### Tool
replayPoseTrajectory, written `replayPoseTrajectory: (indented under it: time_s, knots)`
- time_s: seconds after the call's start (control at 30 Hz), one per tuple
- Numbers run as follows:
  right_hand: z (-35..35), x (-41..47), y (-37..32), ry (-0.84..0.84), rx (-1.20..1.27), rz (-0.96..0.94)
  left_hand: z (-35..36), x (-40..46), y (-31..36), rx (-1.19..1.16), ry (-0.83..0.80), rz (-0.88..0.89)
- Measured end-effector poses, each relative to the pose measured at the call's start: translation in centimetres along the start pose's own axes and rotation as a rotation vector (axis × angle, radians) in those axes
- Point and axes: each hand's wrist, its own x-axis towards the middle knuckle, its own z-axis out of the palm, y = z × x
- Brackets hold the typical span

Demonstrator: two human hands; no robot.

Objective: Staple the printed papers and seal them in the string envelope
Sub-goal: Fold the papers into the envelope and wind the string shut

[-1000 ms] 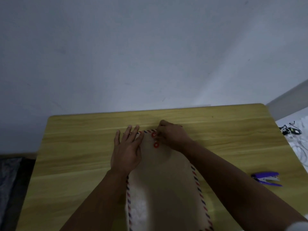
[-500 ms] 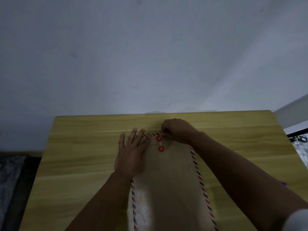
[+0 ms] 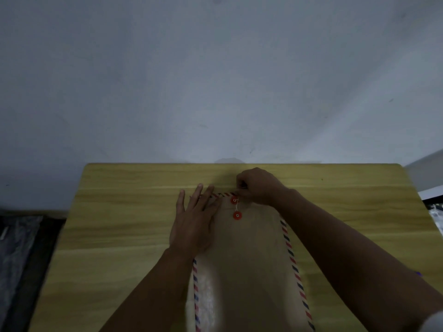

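Observation:
A brown string envelope (image 3: 249, 259) with red and blue striped edges lies lengthwise on the wooden table (image 3: 124, 226), its flap end away from me. Two red button discs sit near that end, the upper disc (image 3: 234, 200) on the flap and the lower disc (image 3: 237, 215) on the body. A thin white string (image 3: 236, 207) runs between them. My left hand (image 3: 194, 221) lies flat, fingers spread, on the envelope's far left corner. My right hand (image 3: 259, 186) is closed just right of the upper disc, pinching the string. The papers are not visible.
The table's far edge meets a pale wall (image 3: 215, 80). A dark floor strip with plastic sheeting (image 3: 16, 255) lies left of the table. A tiny purple bit (image 3: 418, 273) peeks out beside my right forearm. A white surface edge (image 3: 431, 195) shows at far right.
The view has swung left, so the purple stapler slipped out of sight behind my right arm. My right hand shifted from beside the discs up to the upper disc with the string.

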Motion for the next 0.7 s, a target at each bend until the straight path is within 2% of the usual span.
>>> replayPoseTrajectory:
  time_s: [0.2,0.33,0.6,0.7]
  knots:
    - [0.2,-0.9,1.5,-0.016,0.06,0.09,-0.1,0.0,0.2,-0.006,-0.015,-0.01]
    - [0.2,0.4,0.1,0.007,0.091,0.059,-0.3,0.1,0.1,-0.017,-0.021,-0.012]
    - [1.7,0.7,-3.5,0.078,-0.082,-0.025,0.2,0.2,0.1,-0.012,-0.034,-0.039]
    - [2.9,-1.0,-3.6,0.118,-0.075,-0.096,0.3,0.1,0.1,-0.009,-0.023,-0.034]
